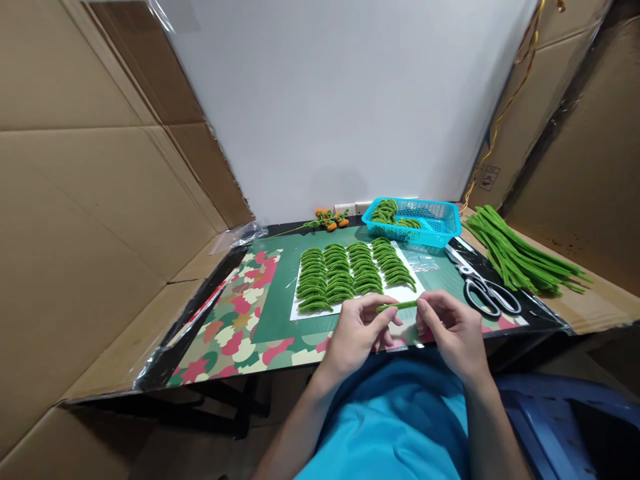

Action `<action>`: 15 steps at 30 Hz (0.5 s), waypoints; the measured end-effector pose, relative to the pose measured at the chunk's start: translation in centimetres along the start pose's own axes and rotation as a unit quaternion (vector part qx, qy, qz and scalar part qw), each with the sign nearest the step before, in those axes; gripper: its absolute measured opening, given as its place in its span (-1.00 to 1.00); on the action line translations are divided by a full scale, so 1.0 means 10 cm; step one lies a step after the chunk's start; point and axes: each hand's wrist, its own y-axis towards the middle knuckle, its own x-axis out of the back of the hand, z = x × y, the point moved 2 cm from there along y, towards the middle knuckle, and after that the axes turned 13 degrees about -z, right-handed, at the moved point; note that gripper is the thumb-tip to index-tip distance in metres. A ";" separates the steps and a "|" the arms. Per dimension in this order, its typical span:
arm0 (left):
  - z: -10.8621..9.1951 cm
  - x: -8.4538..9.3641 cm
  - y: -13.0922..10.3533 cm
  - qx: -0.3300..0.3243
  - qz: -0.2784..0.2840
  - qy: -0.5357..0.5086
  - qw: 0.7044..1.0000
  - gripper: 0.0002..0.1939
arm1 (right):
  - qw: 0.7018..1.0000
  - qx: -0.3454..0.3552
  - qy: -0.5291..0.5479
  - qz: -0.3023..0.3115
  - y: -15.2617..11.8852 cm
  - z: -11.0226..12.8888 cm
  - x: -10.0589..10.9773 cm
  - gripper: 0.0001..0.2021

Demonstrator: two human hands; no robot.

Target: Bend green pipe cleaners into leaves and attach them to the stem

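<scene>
Between both hands, just above the table's front edge, stretches a short green pipe cleaner (406, 305). My left hand (364, 330) pinches its left end between thumb and fingers. The other end is gripped by the thumb and fingertips of my right hand (450, 327). Behind the hands, several curved green pipe cleaner pieces (340, 280) lie in columns on a white sheet (296, 315). That sheet rests on a green mat (273, 317).
Behind the sheet stands a blue basket (440, 230) holding more curved green pieces. To the right lie black-handled scissors (483, 293) and a bundle of long green pipe cleaners (520, 253). Orange pipe cleaner flowers (331, 219) are at the back. Cardboard walls (125, 167) flank the table.
</scene>
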 end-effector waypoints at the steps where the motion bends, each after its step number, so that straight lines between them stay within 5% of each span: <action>1: 0.00 0.01 0.01 -0.002 -0.008 -0.008 1.000 -0.62 | 1.000 0.002 0.000 0.002 0.00 0.01 0.00 -0.78; 6: -0.01 0.04 0.04 -0.007 -0.030 -0.061 0.998 -0.62 | 0.997 0.029 -0.020 0.071 -0.01 0.06 0.00 -0.79; 15: -0.02 -0.02 0.00 0.006 0.038 -0.038 0.999 -0.47 | 0.996 0.038 -0.050 0.065 -0.01 0.06 0.00 -0.80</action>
